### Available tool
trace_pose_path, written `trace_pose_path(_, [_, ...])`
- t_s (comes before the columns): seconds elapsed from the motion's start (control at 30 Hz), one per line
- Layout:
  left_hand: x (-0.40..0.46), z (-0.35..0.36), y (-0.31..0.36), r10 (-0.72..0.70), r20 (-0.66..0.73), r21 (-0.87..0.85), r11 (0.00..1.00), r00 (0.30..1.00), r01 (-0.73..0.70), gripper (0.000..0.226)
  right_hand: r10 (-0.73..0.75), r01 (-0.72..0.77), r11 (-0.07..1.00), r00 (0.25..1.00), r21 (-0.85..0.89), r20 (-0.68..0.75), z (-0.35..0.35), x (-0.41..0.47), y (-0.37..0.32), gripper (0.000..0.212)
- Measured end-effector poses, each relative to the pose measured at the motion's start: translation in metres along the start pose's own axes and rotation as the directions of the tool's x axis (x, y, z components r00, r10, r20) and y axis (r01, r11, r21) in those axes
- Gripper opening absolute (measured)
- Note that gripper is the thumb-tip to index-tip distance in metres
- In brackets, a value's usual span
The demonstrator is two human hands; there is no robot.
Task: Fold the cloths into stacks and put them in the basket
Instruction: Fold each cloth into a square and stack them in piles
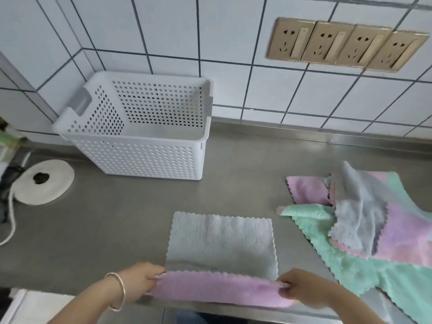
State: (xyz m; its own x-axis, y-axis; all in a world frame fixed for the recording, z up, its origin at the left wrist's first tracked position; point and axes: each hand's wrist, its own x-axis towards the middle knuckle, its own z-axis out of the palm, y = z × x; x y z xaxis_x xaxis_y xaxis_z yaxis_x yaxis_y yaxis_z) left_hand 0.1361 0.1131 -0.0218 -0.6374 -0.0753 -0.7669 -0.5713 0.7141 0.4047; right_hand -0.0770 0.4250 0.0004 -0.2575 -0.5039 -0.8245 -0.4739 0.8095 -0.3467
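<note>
One steel bench (117,230) carries our white perforated plastic basket (149,157) at the back, a loose pile of green, pink and grey cloths (374,230) at right, and a grey-and-pink cloth (222,244) whose near edge our hands, left (140,280) and right (301,288), pinch.

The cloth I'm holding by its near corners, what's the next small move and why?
Probably carry the near edge forward onto the far edge. The left hand and right hand each pinch a near corner of the cloth, already lifted so its pink side shows, while the grey half lies flat on the counter. That would complete the first fold.
</note>
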Motion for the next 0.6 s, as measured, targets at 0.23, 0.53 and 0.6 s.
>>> trace_pose_path(0.23, [0.025, -0.019, -0.003, -0.068, -0.153, -0.294, 0.956, 0.986, 0.02, 0.025, 0.137, -0.074, 0.939, 0.976, 0.336, -0.167, -0.006, 0.031, 0.0, 0.032])
trace_pose_path(0.53, [0.068, -0.03, 0.027, -0.288, -0.38, -0.43, 0.896, 0.879, 0.107, 0.028, 0.368, -0.045, 0.793, 0.83, 0.607, -0.419, -0.006, 0.066, 0.007, 0.017])
trace_pose_path(0.6, [0.075, -0.029, 0.024, -0.322, -0.395, -0.414, 0.898, 0.861, 0.145, 0.035, 0.377, -0.031, 0.805, 0.799, 0.593, -0.469, -0.007, 0.07, 0.006, 0.02])
